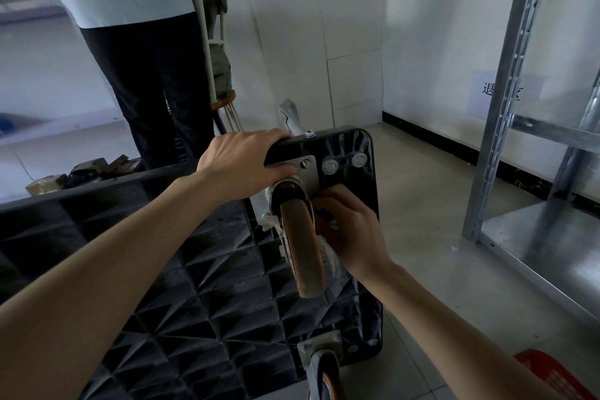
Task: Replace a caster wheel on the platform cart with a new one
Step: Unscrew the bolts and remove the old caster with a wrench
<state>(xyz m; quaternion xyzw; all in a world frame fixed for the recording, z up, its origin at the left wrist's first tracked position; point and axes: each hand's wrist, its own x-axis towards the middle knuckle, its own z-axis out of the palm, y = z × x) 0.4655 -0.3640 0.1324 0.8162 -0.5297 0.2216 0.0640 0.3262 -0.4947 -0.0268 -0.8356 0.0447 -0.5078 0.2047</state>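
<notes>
Nearest the camera, a second caster (319,370) sits bolted at the lower corner of the upturned platform cart (181,286), whose ribbed black underside faces up. A red object (548,370) lies on the floor tiles at the lower right.

Farther up, the caster wheel (302,247) being worked on stands on its mounting plate (303,172) at the far corner of the deck. The right hand (354,234) is curled in beside the wheel's fork, fingers closed round something small there; whether that is a tool, a nut or the brake lever cannot be told. The left hand (242,162) grips the cart's far edge just beside the plate, thumb on the underside, steadying it.

One bolt (305,163) shows in the plate's upper corner, and two large white-headed fasteners (344,164) sit beside it on the deck. Judging by this, the step is probably loosening or tightening the plate's fixings. To do it well, the left hand should brace the deck against the turning force, the wheel should be swivelled clear of each bolt in turn, and loose hardware kept in the palm, not dropped into the ribs.

Beyond, another person (136,42) stands holding a white tubular frame (211,42). Cardboard pieces (97,169) lie on the floor, and a metal shelving rack (519,107) stands at the right.
</notes>
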